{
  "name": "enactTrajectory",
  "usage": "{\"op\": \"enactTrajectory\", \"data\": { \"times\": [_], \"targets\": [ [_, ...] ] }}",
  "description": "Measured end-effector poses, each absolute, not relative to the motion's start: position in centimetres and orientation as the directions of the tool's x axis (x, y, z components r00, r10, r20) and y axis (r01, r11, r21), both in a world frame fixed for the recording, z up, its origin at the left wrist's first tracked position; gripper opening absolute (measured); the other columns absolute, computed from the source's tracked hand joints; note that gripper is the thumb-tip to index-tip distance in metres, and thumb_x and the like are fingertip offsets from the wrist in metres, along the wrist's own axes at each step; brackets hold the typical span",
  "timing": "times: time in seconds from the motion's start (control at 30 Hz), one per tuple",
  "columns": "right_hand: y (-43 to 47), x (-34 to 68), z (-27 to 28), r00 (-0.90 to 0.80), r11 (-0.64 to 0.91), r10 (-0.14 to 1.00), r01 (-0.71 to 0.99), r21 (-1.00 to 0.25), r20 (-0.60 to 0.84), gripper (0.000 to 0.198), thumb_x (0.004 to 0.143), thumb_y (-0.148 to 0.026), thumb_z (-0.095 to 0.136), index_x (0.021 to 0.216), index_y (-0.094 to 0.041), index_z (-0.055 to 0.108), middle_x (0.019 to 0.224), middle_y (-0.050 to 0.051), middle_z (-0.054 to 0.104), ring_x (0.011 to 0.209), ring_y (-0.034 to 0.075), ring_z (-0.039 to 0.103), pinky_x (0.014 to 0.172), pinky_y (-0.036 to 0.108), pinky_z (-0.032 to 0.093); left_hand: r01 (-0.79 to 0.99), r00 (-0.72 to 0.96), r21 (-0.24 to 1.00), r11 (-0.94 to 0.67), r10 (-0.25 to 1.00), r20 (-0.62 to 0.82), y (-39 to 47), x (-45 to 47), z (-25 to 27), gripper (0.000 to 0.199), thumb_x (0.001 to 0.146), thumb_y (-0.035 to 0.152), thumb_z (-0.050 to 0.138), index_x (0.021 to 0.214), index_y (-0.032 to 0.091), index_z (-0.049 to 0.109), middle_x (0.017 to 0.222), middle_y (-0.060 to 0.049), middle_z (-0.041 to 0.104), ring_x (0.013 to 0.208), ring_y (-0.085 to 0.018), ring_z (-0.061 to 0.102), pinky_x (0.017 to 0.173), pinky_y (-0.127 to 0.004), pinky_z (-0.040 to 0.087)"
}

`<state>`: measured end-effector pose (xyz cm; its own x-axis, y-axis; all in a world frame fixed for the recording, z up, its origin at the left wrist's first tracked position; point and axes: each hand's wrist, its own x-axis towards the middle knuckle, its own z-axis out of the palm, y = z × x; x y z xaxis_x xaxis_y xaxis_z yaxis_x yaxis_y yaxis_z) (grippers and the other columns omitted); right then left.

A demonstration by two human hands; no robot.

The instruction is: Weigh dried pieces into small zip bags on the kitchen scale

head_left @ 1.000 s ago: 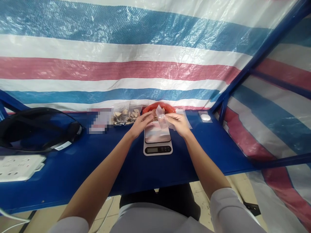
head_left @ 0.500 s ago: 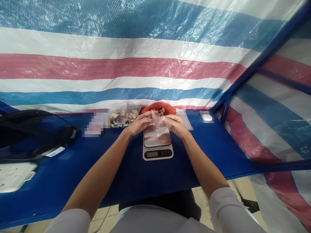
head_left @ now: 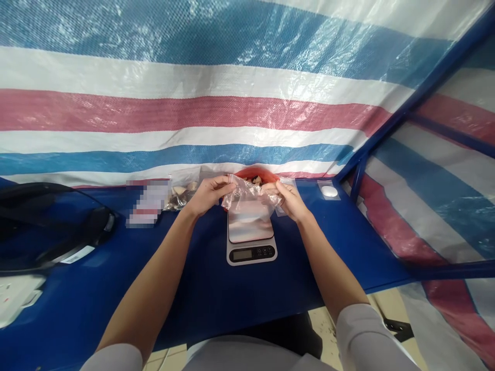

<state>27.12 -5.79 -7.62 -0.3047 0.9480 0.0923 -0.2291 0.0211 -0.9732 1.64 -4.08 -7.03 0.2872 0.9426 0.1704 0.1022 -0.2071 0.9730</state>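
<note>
A clear plastic bag [head_left: 249,193] is stretched between my two hands, above the rear of a kitchen scale. My left hand [head_left: 211,195] pinches the bag's left side, and my right hand [head_left: 289,200] grips its right side. Below them the digital scale [head_left: 250,229] has a shiny metal plate and a small display at the front. Just behind the bag lies a red plastic bag [head_left: 266,174] with pale and dark dried pieces inside, partly hidden. Left of my left hand stand clear bags of similar dried slices [head_left: 181,196].
On the blue table [head_left: 309,257], a white computer mouse [head_left: 329,191] lies at the back right. A black headset-like object [head_left: 88,232] and a white power strip [head_left: 19,296] are on the left. Flat clear bags [head_left: 288,183] lie behind my right hand. Striped sheeting closes the back.
My hands have moved apart, spreading the clear plastic bag wider between them. The view has shifted slightly, and my left hand now covers more of the bagged slices.
</note>
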Motion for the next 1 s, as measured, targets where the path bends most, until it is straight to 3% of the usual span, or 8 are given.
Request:
{"op": "enactTrajectory", "data": {
  "times": [0.1,0.27,0.43,0.53,0.63,0.77,1.0],
  "targets": [
    [-5.4,26.6,-6.3,-0.392,0.067,0.914,-0.113,-0.991,0.107,0.045,0.088,-0.065,0.064,0.104,-0.025,0.079,0.100,0.005,0.081,0.095,0.021,0.076,0.088,0.035,0.060,0.232,0.336,0.942,-0.242,0.929,0.156,-4.0,0.7,-5.7,0.041,0.077,0.055,0.077,0.095,0.019,0.078,0.083,-0.005,0.074,0.073,-0.018,0.064,0.070,-0.029,0.053],
    [-4.3,24.0,-5.6,-0.385,0.281,0.894,0.076,-0.957,0.231,0.036,0.079,-0.048,0.078,0.105,-0.023,0.078,0.106,0.004,0.079,0.098,0.021,0.073,0.084,0.031,0.060,0.383,0.407,0.874,-0.299,0.904,0.131,-4.0,0.6,-4.8,0.038,0.077,0.057,0.075,0.093,0.023,0.081,0.092,-0.005,0.078,0.082,-0.021,0.069,0.076,-0.030,0.054],
    [-3.2,22.9,-6.4,-0.446,0.325,0.866,0.153,-0.933,0.228,0.026,0.078,-0.042,0.078,0.094,-0.022,0.080,0.081,0.001,0.077,0.075,0.017,0.071,0.070,0.030,0.059,0.377,0.413,0.889,-0.259,0.906,0.089,-3.9,0.4,-5.4,0.036,0.076,0.055,0.077,0.093,0.024,0.082,0.090,-0.005,0.078,0.078,-0.020,0.069,0.073,-0.029,0.055],
    [-2.8,23.2,-6.8,-0.392,0.247,0.902,0.124,-0.961,0.181,0.028,0.077,-0.046,0.078,0.090,-0.021,0.080,0.076,0.002,0.076,0.070,0.018,0.070,0.062,0.030,0.058,0.332,0.396,0.930,-0.156,0.918,0.012,-3.9,0.0,-5.6,0.039,0.074,0.053,0.081,0.099,0.024,0.081,0.093,-0.005,0.079,0.079,-0.020,0.070,0.072,-0.029,0.056],
    [-2.5,23.6,-7.1,-0.315,0.166,0.937,0.016,-0.986,0.152,0.029,0.074,-0.048,0.080,0.088,-0.022,0.079,0.082,0.003,0.078,0.074,0.020,0.073,0.065,0.032,0.061,0.276,0.384,0.961,-0.028,0.920,-0.083,-4.0,-0.1,-5.8,0.046,0.071,0.052,0.084,0.106,0.022,0.078,0.091,-0.005,0.078,0.076,-0.019,0.070,0.070,-0.030,0.057],
    [-2.1,23.8,-7.4,-0.299,0.122,0.945,-0.044,-0.992,0.130,0.028,0.075,-0.047,0.079,0.086,-0.022,0.076,0.081,0.002,0.078,0.080,0.021,0.074,0.071,0.033,0.062,0.174,0.273,0.985,0.013,0.960,-0.060,-3.7,0.2,-6.4,0.044,0.069,0.054,0.085,0.093,0.017,0.077,0.083,-0.006,0.077,0.072,-0.018,0.070,0.067,-0.029,0.056],
    [-2.0,24.2,-7.6,-0.384,0.320,0.881,0.059,-0.945,0.275,0.034,0.082,-0.042,0.074,0.112,-0.025,0.075,0.095,0.002,0.078,0.086,0.019,0.074,0.080,0.033,0.060,0.246,0.301,0.969,-0.036,0.953,-0.041,-3.5,0.3,-6.4,0.047,0.067,0.059,0.084,0.088,0.017,0.078,0.077,-0.006,0.076,0.068,-0.018,0.068,0.064,-0.030,0.055]
  ]
}}
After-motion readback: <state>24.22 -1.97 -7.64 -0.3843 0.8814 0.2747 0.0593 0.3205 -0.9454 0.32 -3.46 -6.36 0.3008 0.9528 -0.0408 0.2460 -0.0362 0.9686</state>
